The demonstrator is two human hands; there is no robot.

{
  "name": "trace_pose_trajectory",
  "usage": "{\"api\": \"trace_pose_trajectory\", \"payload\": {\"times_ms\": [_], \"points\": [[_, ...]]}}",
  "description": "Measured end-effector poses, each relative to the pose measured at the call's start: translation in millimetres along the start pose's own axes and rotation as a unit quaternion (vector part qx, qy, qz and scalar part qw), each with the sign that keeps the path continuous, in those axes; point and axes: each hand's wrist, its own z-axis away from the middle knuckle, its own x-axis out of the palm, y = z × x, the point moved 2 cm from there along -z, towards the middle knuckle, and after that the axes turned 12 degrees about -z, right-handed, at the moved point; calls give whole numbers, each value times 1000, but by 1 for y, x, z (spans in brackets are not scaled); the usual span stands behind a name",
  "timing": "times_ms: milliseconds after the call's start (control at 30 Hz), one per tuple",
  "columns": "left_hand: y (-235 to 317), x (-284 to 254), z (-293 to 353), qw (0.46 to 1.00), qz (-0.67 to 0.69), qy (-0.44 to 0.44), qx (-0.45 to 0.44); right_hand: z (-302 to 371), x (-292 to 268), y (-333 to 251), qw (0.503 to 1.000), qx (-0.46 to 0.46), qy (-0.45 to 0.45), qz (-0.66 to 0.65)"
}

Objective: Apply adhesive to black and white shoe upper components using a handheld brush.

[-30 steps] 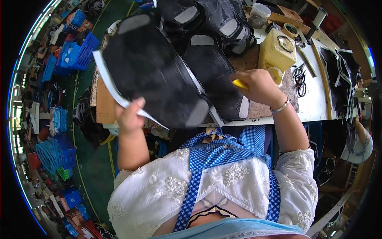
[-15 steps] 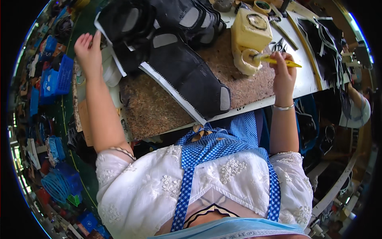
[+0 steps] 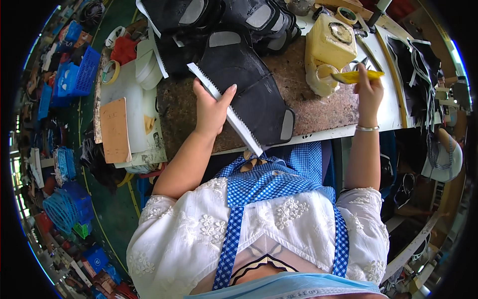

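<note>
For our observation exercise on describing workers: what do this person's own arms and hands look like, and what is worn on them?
Both arms are bare from short white sleeves with raised floral embroidery. The right hand has a thin silver bangle at the wrist. The left hand has no glove or ring that shows, and pale, longish nails.

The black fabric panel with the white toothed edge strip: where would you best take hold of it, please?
Probably grip the black fabric panel at its white toothed edge strip, coming from the left: that long edge faces open worktop, where the left hand already rests.
</note>
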Motion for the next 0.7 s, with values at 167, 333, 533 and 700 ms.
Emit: {"api": "trace_pose_trajectory", "payload": {"times_ms": [167,333,533,700], "points": [[2,-8,31,993,58,-37,94,10,-29,12,983,156,-70,-71],[-17,-1,28,965,-240,12,106,22,40,-24,966,60,-113,-226],[-7,-10,24,831,-471,99,280,43,172,-73,894,-84,-413,-149],[-9,-11,24,843,-505,38,180,4,216,-67,914,-202,-327,131]]}}
